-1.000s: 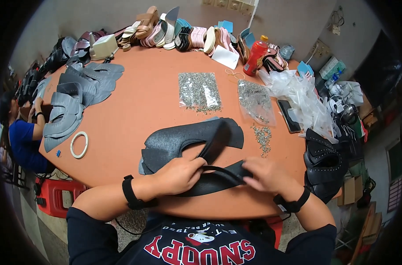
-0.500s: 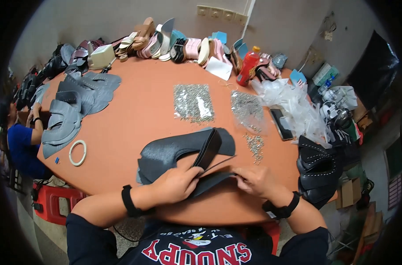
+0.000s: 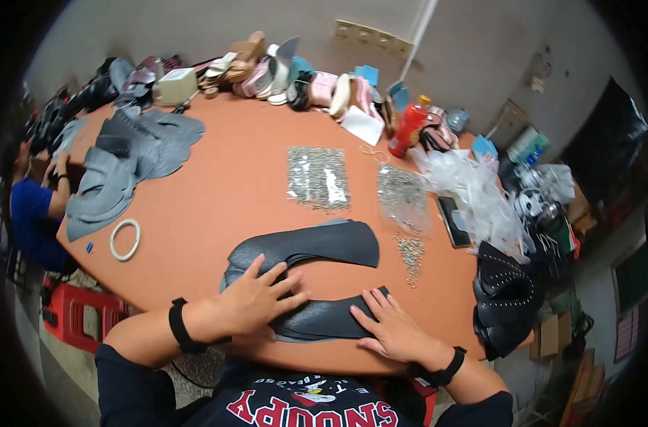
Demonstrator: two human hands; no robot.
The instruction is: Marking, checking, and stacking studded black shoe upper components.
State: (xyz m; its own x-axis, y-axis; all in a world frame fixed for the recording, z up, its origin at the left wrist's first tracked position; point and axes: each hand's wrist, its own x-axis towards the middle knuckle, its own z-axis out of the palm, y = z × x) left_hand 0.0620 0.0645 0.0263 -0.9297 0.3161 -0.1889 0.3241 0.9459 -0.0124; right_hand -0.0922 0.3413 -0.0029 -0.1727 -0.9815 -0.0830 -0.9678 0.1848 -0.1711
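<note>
Lifted black layer is now lying back on the U-shaped stack, flat on the worktop. Left hand and right hand are holding fingers apart, clamping nothing; seemingly smoothing layers.

Flat cut pieces up front are pretty much plain black with a bit of sheen, but the black stack on the right has rows of silvery dots. Tabletop's orangey-brown, left-hand cutouts are grey. Then there's a red bottle, yellow cap, off-white ring, red stool.
</note>
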